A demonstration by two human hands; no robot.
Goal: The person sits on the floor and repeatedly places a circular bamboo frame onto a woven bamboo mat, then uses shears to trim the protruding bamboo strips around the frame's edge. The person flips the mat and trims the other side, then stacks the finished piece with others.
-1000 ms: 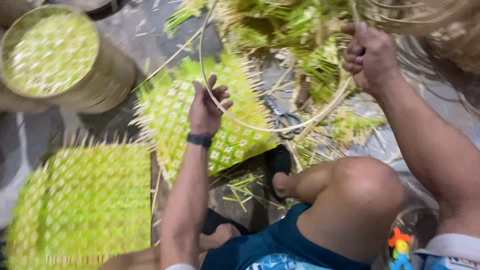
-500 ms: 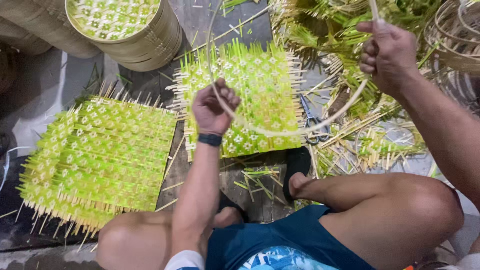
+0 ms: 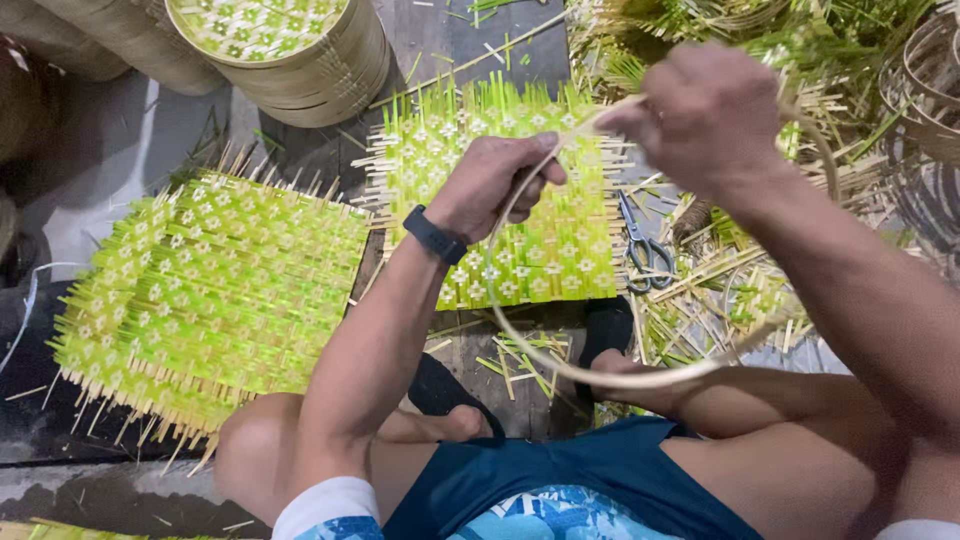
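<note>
Moved: both hands have come closer together since half a second ago, tightening the bamboo strip point(image 3: 600, 375) into a smaller loop
Left hand point(image 3: 497, 182): fingers clamped on one end of the strip, above the woven green mat point(image 3: 520, 240)
Right hand point(image 3: 705, 115): fingers closed on the other end, raised
Strip: curves down over the lap and back up between the hands
Nearby: scissors point(image 3: 640, 245) on the floor beside the mat, second mat point(image 3: 210, 290) at left, round basket point(image 3: 290, 50) above
Meaning: loop looks nearly closed into a hoop
</note>
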